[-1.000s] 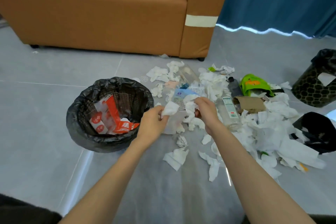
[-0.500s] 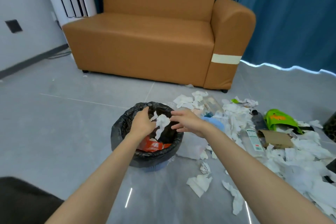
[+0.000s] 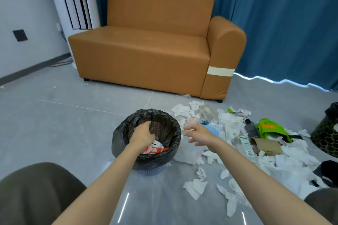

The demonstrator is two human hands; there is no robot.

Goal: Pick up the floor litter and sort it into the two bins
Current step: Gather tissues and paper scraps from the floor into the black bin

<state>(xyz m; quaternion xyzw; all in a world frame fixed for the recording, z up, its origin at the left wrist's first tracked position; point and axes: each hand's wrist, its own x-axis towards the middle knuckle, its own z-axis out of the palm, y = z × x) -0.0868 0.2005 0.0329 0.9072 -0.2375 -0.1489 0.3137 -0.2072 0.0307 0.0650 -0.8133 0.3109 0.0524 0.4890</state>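
A black-lined bin stands on the floor before me, with a red-and-white wrapper and white tissue inside. My left hand reaches down into its mouth, back towards the camera; its curled fingers are hidden, so a grip cannot be made out. My right hand hovers just right of the bin, fingers spread and holding nothing. White tissue scraps cover the floor to the right, among them a clear bottle, a dark bottle, a green bag and a cardboard piece. A second dark bin stands at the right edge.
An orange sofa stands behind the bin against blue curtains. More torn tissue lies near my right forearm. A black bag sits at the lower right. My knee fills the lower left corner.
Both hands carried tissue from the pile to the left bin. My left hand has now sunk into the bin, tissue lies inside, and my right hand has drawn back to the right, holding nothing.
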